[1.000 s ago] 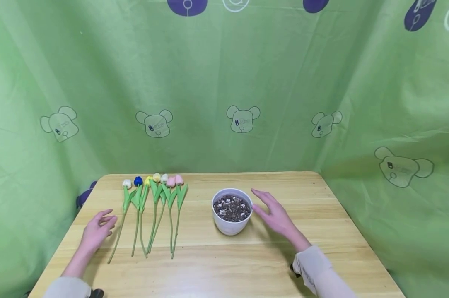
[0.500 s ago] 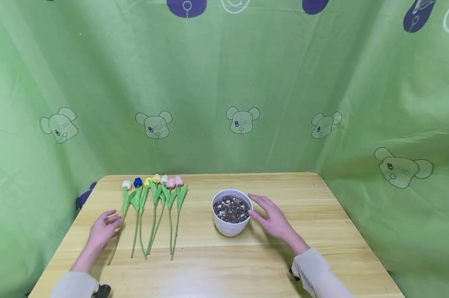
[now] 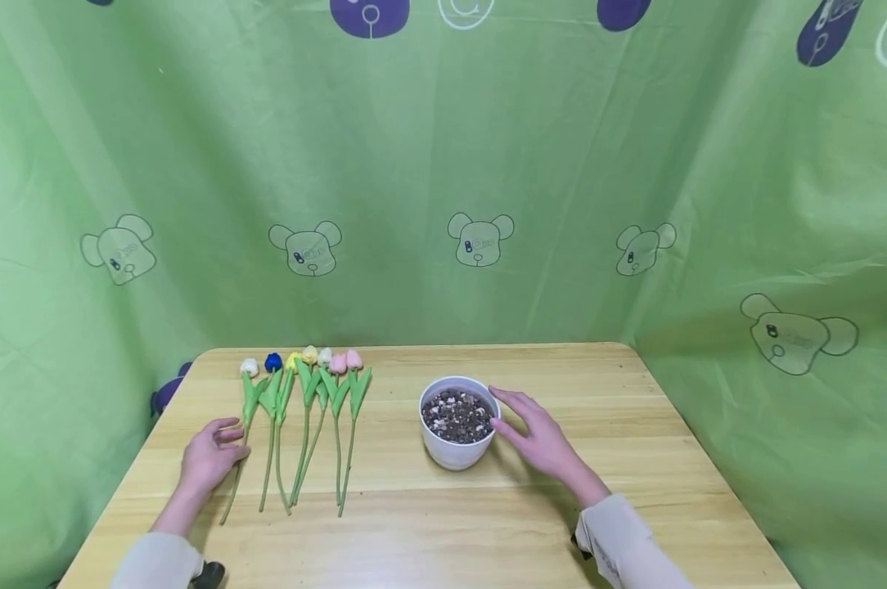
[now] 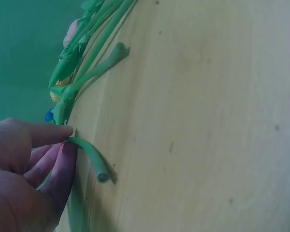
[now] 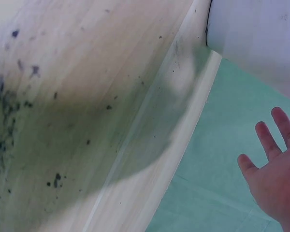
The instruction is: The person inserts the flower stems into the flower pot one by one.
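A white artificial tulip (image 3: 250, 397) lies leftmost in a row on the wooden table. My left hand (image 3: 209, 456) pinches its green stem between thumb and fingers. In the left wrist view, the cut end of that stem (image 4: 93, 157) sticks out beyond the fingertips. On the right, a white pot (image 3: 454, 452) filled with dark, white-flecked soil stands upright. My right hand (image 3: 542, 440) is at the pot's right side, fingertips at the rim. Its fingers are extended and spread in the right wrist view, close to the pot wall (image 5: 261, 38); contact is hard to tell there.
Several more tulips lie side by side just right of the white one, including a blue (image 3: 273, 361), a yellow (image 3: 292, 360) and a pink one (image 3: 354, 358). Dark specks (image 5: 57, 180) lie on the table (image 3: 561, 368). A green curtain (image 3: 414, 164) hangs behind and at both sides.
My left hand has moved right to the white tulip and taken hold of its stem, whose lower end has shifted slightly right. My right hand has come nearer the pot's rim.
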{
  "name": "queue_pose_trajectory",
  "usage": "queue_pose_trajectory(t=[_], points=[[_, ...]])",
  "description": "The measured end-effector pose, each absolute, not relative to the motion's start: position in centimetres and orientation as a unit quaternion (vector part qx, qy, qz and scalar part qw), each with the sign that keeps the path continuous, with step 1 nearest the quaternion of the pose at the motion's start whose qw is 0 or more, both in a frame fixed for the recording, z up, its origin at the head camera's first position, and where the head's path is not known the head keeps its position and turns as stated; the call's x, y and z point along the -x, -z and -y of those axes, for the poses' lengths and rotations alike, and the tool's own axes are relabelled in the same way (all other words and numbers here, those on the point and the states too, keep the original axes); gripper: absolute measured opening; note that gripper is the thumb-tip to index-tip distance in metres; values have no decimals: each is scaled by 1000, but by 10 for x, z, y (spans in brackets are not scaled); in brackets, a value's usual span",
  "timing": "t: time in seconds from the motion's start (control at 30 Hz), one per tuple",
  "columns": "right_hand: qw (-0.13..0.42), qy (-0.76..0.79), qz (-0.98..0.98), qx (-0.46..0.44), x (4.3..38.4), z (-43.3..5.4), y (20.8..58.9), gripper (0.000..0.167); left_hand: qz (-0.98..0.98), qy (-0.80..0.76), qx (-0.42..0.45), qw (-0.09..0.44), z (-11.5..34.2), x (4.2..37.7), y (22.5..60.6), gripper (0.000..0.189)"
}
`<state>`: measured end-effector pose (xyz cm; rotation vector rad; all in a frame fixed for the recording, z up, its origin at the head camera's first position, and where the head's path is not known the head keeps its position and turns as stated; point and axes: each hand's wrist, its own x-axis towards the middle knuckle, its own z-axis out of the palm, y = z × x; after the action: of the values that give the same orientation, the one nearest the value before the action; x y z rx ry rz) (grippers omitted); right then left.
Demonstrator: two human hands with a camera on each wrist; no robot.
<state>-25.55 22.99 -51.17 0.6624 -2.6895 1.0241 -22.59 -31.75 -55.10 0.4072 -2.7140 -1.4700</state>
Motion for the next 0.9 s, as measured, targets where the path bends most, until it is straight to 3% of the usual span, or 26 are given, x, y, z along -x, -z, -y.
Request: queue_pose_trajectory(t=[0.5,0.9], points=[[97,-350,905,-224,258,-231,519,57,870,467,-154,30,316,222,549,50],[94,-348,907,-219,260,-232,523,57,830,530,-170,25,314,222,546,52]])
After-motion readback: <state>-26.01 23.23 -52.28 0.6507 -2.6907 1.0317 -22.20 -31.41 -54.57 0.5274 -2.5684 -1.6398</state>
